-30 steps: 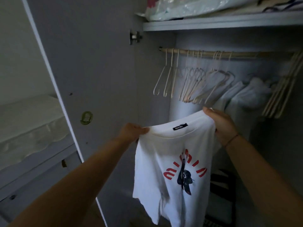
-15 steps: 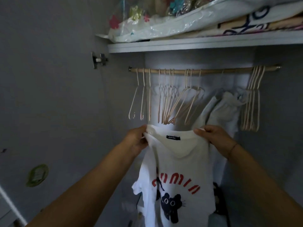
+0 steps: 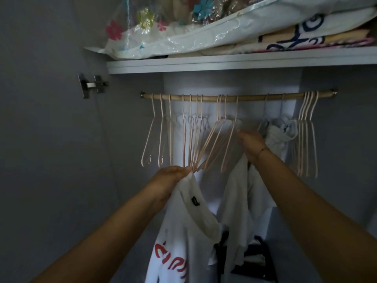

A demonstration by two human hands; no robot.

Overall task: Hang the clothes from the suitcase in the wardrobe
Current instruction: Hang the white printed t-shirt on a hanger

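My left hand (image 3: 169,181) grips a white T-shirt (image 3: 189,227) with red print by one shoulder, so it hangs bunched below the hangers. A black label shows at its collar. My right hand (image 3: 252,145) is off the shirt and raised, fingertips at the rightmost of the middle group of pale pink hangers (image 3: 214,144). I see no closed grip on that hanger. All the hangers hang from the wooden rod (image 3: 248,98) inside the wardrobe. The suitcase is out of view.
Light garments (image 3: 279,135) hang on the rod right of my right hand, with more empty hangers (image 3: 308,137) beyond. A shelf (image 3: 224,63) above holds bagged bedding. The open door with its hinge (image 3: 91,85) stands left. A dark bag (image 3: 257,262) lies on the wardrobe floor.
My right hand let go of the shirt and rose to the hangers. The shirt now hangs from my left hand alone. The view came closer to the rod.
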